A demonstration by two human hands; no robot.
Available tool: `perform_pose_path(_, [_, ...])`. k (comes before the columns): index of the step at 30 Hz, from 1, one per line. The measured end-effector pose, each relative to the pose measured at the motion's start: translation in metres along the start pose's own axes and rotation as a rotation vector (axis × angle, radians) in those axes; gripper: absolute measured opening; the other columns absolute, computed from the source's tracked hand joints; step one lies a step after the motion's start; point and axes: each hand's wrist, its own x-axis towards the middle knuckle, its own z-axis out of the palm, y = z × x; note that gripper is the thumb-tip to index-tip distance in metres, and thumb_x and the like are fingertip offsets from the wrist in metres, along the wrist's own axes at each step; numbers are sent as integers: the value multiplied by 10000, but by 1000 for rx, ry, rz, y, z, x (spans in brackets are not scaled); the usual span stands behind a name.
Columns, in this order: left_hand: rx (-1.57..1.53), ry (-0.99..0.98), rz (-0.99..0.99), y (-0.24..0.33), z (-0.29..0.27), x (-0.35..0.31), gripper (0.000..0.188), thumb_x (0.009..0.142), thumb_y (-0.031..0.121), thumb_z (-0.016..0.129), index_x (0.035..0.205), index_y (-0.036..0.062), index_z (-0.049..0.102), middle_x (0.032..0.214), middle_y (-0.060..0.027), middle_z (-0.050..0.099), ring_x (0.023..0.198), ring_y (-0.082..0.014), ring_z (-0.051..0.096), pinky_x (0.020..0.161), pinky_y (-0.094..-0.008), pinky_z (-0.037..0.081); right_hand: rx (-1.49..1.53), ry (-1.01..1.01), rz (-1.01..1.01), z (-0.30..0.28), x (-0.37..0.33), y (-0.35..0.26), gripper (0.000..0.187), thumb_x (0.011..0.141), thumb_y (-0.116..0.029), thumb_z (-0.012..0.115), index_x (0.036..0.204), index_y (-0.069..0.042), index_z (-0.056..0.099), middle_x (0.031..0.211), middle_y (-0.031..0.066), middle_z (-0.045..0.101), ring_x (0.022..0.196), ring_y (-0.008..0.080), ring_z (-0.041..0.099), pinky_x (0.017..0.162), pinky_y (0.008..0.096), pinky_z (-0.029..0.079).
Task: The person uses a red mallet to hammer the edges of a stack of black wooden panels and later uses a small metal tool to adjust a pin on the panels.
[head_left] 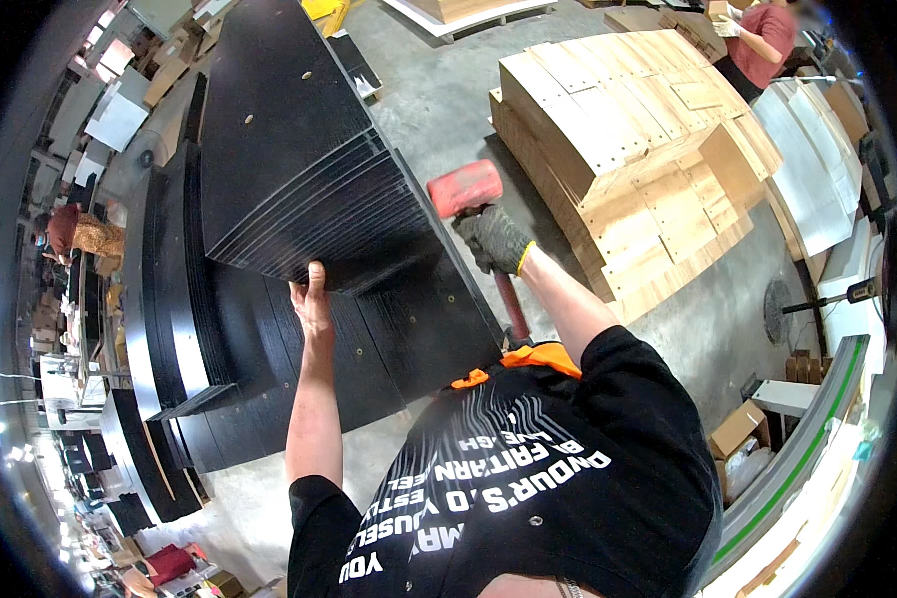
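My left hand (312, 299) is bare and at the near edge of a stack of black panels (314, 214). Its thumb points up against the panel edges; the other fingers are bent and partly hidden, seemingly gripping the bottom of the stack. The stack rests on larger black boards (379, 324), which have small round holes. In a dark grey work glove with a yellow cuff, my right hand (495, 239) is closed around the handle of a mallet (465, 187) with a worn red head. The mallet is held to the right of the boards, its head raised away from the panels.
To the right stands a big stack of light wooden panels (638, 120) on the concrete floor. More black boards (169, 289) are piled at left. A fan (777, 311) is at far right. One person (762, 45) works at upper right, another (75, 234) at far left.
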Motion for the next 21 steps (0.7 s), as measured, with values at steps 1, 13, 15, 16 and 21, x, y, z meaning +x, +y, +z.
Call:
perform_pose_path(1, [5, -14, -9, -2, -4, 2, 684, 769, 531, 681, 1298, 181, 427, 1033, 15, 509, 780, -110, 455, 628, -283, 382, -53, 20, -24, 5, -9, -10, 94, 767, -150, 574, 800, -80, 522, 549, 14, 427, 389, 128, 418, 344, 299, 341])
perform_pose_path(13, [0, -20, -15, -14, -6, 7, 627, 756, 529, 701, 1213, 165, 474, 930, 18, 479, 744, -106, 434, 644, -276, 369, -129, -39, -120, -12, 2, -6, 166, 762, -188, 602, 794, -50, 514, 576, 20, 426, 486, 125, 439, 430, 318, 374])
perform_pose_path(15, [-2, -27, 9, -16, -9, 11, 622, 758, 523, 703, 1207, 156, 479, 916, 23, 476, 745, -107, 437, 647, -276, 366, -216, 51, -57, 1, -6, -22, 137, 766, -172, 595, 801, -63, 520, 574, 11, 418, 466, 116, 419, 409, 313, 356])
perform_pose_path(16, [3, -27, 4, -17, -11, 11, 618, 758, 523, 703, 1200, 152, 483, 911, 28, 475, 741, -105, 433, 645, -275, 363, -11, -62, -68, -3, -7, -20, 94, 775, -156, 591, 783, -88, 526, 555, 5, 418, 428, 112, 397, 376, 301, 321])
perform_pose_path(21, [20, -25, -38, -10, -9, 6, 598, 755, 527, 704, 1162, 141, 495, 879, 59, 463, 713, -84, 401, 613, -270, 340, 257, -76, 29, 1, -16, -30, 58, 775, -135, 578, 773, -103, 530, 517, -14, 401, 374, 110, 384, 340, 277, 281])
